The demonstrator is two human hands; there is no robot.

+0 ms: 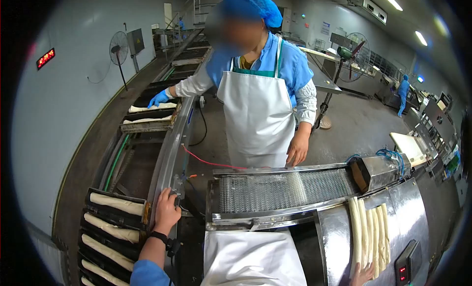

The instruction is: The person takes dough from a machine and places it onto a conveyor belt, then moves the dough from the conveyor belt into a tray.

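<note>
My left hand (167,211), with a dark watch on the wrist, rests on the metal side rail (162,174) of the conveyor. Its fingers bend over the rail edge beside a small black fitting. Long pale dough strips (376,237) lie side by side on the steel table (410,207) at right. My right hand (363,275) touches their near ends with fingers apart; the bottom of the frame cuts off part of it. Left of my left hand, dark baking pans (114,214) hold one dough strip (110,230) each.
Across from me a co-worker in a white apron (258,116) reaches a blue-gloved hand (160,98) to dough in pans. Between us runs a mesh belt (285,190) with a metal housing (381,172). A scale with red digits (408,264) stands at right. Fans (350,55) stand behind.
</note>
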